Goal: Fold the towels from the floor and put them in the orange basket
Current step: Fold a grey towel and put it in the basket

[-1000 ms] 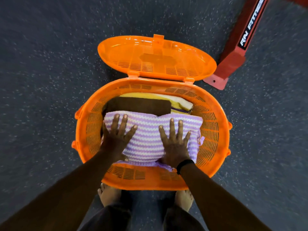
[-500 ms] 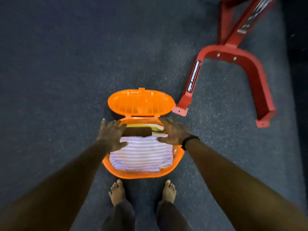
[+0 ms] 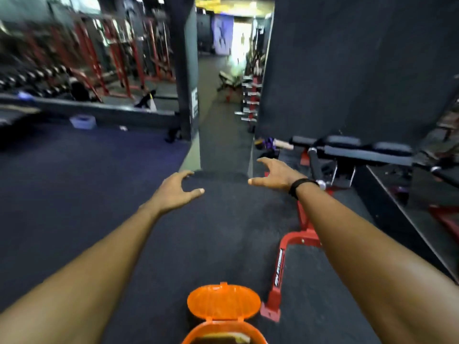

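Both hands are up in the air, held out in front of the person, and they hold nothing. On the left hand (image 3: 173, 192) the fingers are spread and bent a little, with the thumb poking out to the side. On the right hand (image 3: 275, 176) the fingers are loose and bent too, and its thumb points at the left hand. A thin black band (image 3: 299, 186) goes round the right wrist.

Far below the hands and closer to the person sits the round orange plastic basket (image 3: 224, 331) on the dark speckled floor (image 3: 223, 244). Its orange lid with little slots (image 3: 223, 302) is flipped open and leans back. Inside the basket you can see a bit of a dark brown folded towel (image 3: 213, 340) and a pale yellow towel (image 3: 241, 337) beside it. Only the top part of the basket shows.

Just under the right arm, a red metal frame (image 3: 283, 264) stands on the floor near the basket. Past the right hand is a black padded gym bench (image 3: 367, 151). Beyond the left hand, far away, are blurry red racks (image 3: 119, 53) and a long, bright hallway (image 3: 223, 115).
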